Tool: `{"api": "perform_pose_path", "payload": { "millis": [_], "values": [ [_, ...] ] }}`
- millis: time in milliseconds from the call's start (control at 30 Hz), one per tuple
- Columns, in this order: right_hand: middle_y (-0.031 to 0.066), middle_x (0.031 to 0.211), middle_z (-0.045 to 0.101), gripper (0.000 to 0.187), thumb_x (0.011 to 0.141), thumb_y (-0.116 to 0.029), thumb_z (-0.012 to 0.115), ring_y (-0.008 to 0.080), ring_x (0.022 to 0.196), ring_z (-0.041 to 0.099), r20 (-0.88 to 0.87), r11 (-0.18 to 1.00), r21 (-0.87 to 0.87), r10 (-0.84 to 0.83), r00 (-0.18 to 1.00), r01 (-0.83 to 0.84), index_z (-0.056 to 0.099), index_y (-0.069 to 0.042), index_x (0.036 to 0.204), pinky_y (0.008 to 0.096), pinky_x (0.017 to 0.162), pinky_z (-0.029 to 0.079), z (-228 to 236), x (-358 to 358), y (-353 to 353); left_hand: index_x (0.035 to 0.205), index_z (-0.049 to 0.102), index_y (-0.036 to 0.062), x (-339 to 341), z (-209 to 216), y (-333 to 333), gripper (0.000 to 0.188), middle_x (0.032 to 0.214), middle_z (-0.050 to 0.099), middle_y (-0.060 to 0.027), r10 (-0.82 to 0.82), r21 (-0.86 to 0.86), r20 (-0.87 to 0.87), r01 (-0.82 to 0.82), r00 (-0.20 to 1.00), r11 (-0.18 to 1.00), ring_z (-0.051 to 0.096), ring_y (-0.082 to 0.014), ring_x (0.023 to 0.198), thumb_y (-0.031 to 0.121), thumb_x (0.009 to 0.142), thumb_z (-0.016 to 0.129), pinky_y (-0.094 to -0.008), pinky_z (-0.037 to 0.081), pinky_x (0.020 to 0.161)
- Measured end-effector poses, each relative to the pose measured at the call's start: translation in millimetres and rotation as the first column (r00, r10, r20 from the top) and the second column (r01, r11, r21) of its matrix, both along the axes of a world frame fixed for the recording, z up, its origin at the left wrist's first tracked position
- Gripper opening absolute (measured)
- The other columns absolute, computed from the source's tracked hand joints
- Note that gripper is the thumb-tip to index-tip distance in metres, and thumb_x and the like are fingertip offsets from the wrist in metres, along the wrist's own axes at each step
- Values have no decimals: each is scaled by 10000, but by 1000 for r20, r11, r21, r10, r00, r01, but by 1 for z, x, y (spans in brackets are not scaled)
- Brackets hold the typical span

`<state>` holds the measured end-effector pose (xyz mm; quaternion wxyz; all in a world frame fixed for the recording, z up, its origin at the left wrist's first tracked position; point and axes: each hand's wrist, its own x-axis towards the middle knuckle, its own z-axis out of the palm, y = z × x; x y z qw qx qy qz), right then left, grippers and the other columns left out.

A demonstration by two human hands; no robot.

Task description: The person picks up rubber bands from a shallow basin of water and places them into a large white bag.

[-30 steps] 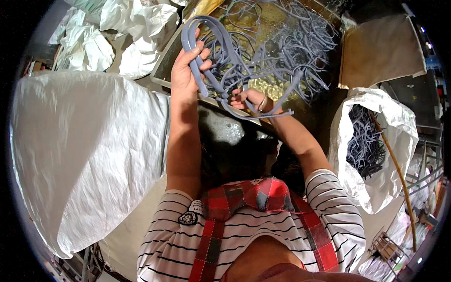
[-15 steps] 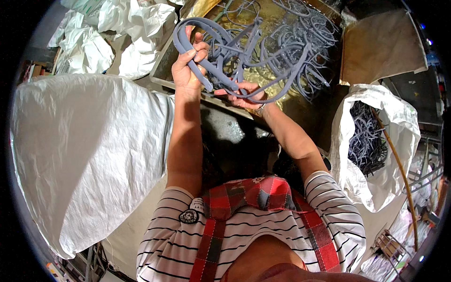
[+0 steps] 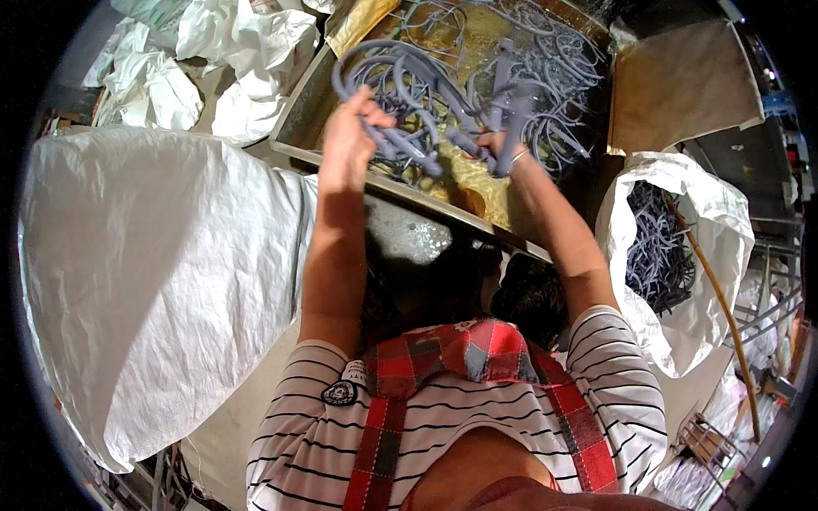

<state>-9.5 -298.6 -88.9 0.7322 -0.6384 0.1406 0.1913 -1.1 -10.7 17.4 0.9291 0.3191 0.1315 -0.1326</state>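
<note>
Long grey rubbery strips [image 3: 407, 56] hang in loops over a metal tank of shallow yellowish water [image 3: 477, 183]. My left hand [image 3: 351, 128] is closed round part of the loops at the tank's near left, its fingers curled. Farther right, my right hand [image 3: 494, 145] grips thick pieces of the same strips, which partly hide its fingers and are blurred by motion. More tangled grey strips [image 3: 562, 64] lie in the water beyond both hands.
A large white sack [image 3: 170, 281] fills the left side, with crumpled white sacks [image 3: 264, 77] behind it. At right stands an open white sack [image 3: 711, 307] containing small grey strips [image 3: 656, 255]; a thin stick [image 3: 711, 277] leans there. A brown board [image 3: 690, 85] borders the tank.
My hands have moved apart: the right has gone right and slightly farther away, carrying strips. My left hand has shifted slightly right, and the loops it holds hang lower.
</note>
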Motion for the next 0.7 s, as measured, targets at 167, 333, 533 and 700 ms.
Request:
{"api": "perform_pose_path", "payload": {
  "millis": [167,333,533,700],
  "values": [
    [188,688,605,93,662,26,549,284,583,614,225,523,-803,-178,958,286,574,100,712,382,515,489,40,6,-78,822,456,58,-5,40,32,133,587,371,10,433,157,185,-461,882,873,311,-85,450,79,827,587,-253,326,419],
    [233,904,589,391,693,-182,686,406,876,550,371,10,-928,-15,928,372,541,42,979,434,763,446,90,10,-123,940,474,-20,-8,30,34,163,732,502,-72,311,411,342,-439,887,799,505,-136,560,7,811,570,-270,433,451],
    [218,1065,441,532,666,109,504,430,971,466,403,163,-908,589,700,386,377,-56,1155,445,775,422,140,18,-57,1052,575,-16,-14,15,-6,279,1029,586,-74,-203,843,325,-185,924,504,579,-126,872,-32,778,526,-242,465,752],
    [169,1023,465,559,667,64,567,381,931,494,491,359,-841,820,294,405,369,-84,1168,413,764,446,173,27,20,1070,565,3,-23,20,-13,297,937,616,-50,-315,592,366,42,876,805,569,-102,786,42,779,515,-221,440,719]
  ]
}}
